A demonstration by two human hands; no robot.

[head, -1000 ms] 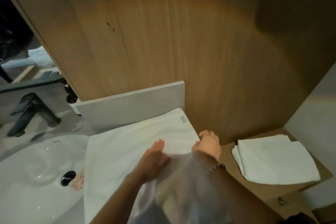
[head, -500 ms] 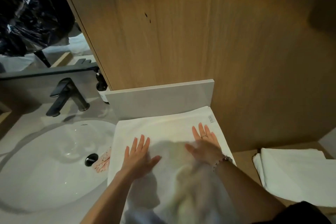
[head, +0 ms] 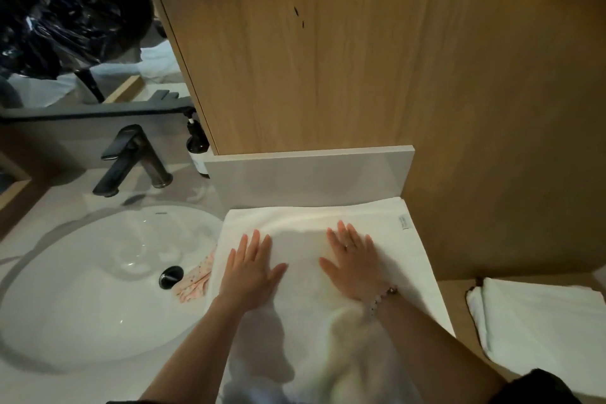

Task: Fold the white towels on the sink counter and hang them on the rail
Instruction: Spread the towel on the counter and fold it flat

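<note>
**Both hands pressing flat on a towel at the counter's right end**

A wood panel is filling the back of the view, with a pale backsplash standing along its foot. The counter is carrying a white basin on its left part. A white towel is lying spread over the counter's right end, its far edge just against the backsplash, its right edge running along the counter's right edge, its left edge lapping the basin's rim. The near part of it is blurring out at the bottom of the view.

A second towel, folded, is lying past the counter's right edge on a lower wooden ledge.

The left hand and right hand are both resting palm down on the spread towel, fingers straight and slightly apart, gripping nothing, with a gap of towel between them.

A dark faucet is standing at the counter's back edge behind the basin, a dark bottle just to its right. A pink cloth is poking out from under the towel's left edge, beside the drain. A small tag is showing at the towel's far right corner.
</note>
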